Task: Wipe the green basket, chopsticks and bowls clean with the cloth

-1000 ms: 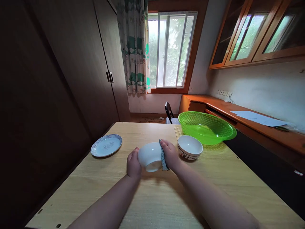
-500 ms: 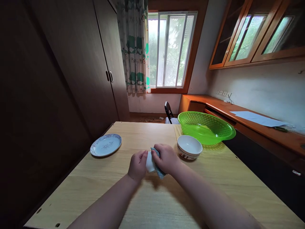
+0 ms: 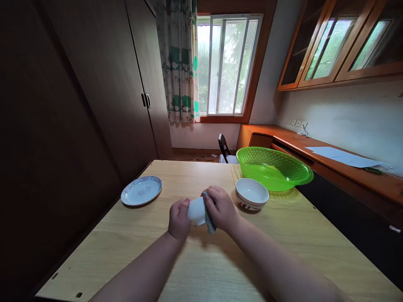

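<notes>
Above the middle of the table, my left hand is closed on the left side of a small white cup-like vessel; its exact kind is partly hidden by my fingers. My right hand grips a grey-blue cloth and presses it against the vessel's right side. The cloth's lower end hangs below my fingers. To the right of my right hand stand stacked white bowls with a coloured pattern on the outside. A white plate with a patterned rim lies to the left, apart from my hands.
Behind the bowls, a green plastic basin stands at the table's right corner, beside thin wooden chopsticks. A folding chair is beyond the wooden table. A dark wardrobe borders the left; a brown desk runs along the right.
My left hand has shifted slightly left and more of the white vessel shows between my hands. The cloth has moved along its right side. The view has shifted a little.
</notes>
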`<state>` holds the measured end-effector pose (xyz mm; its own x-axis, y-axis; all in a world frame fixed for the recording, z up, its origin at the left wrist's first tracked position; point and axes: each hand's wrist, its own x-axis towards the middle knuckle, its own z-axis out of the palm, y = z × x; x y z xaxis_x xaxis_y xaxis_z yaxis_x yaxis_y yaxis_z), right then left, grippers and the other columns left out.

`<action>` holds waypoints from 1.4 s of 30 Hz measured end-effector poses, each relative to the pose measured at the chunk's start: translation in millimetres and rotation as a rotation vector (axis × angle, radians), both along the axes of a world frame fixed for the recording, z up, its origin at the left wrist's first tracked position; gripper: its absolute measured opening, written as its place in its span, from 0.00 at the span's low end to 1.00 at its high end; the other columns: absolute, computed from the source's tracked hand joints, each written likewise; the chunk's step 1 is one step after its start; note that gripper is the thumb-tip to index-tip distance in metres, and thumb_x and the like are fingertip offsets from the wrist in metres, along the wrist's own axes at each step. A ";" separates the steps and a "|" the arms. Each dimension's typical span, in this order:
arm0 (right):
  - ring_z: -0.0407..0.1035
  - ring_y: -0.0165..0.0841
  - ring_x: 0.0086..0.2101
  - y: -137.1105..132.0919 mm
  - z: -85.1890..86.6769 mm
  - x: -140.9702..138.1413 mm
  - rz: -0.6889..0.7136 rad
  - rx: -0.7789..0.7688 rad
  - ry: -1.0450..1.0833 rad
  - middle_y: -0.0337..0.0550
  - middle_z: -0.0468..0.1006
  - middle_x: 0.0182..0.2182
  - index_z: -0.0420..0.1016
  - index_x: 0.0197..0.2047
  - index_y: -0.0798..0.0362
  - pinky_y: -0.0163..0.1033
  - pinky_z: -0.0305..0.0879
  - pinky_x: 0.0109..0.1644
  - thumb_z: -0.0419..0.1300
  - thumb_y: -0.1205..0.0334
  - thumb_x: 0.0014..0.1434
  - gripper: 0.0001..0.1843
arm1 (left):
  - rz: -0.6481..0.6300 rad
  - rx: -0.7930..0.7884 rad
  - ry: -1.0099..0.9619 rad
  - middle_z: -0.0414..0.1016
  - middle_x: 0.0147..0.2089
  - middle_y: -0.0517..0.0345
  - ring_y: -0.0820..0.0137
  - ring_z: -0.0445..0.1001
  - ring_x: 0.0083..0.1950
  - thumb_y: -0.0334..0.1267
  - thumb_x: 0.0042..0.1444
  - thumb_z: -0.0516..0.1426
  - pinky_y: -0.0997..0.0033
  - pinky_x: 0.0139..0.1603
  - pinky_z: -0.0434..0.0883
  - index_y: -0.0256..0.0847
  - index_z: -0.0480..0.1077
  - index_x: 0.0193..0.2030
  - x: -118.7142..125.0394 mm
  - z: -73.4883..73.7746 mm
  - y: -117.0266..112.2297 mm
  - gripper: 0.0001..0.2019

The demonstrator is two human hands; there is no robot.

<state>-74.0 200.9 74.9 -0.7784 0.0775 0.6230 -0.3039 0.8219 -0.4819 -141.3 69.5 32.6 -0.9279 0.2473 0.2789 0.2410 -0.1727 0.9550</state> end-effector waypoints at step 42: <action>0.68 0.39 0.40 -13.2 1.7 8.0 -0.032 -0.052 0.040 0.46 0.77 0.37 0.74 0.41 0.52 0.45 0.62 0.46 0.52 0.62 0.61 0.10 | -0.054 0.065 -0.096 0.56 0.17 0.64 0.76 0.54 0.21 0.44 0.51 0.55 0.74 0.21 0.54 0.40 0.59 0.16 -2.0 2.2 -1.5 0.17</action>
<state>-66.1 187.7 76.6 -0.7492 0.1355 0.6483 -0.2977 0.8055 -0.5124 -143.3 68.1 34.8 -0.9369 0.2821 0.2064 0.1375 -0.2457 0.9596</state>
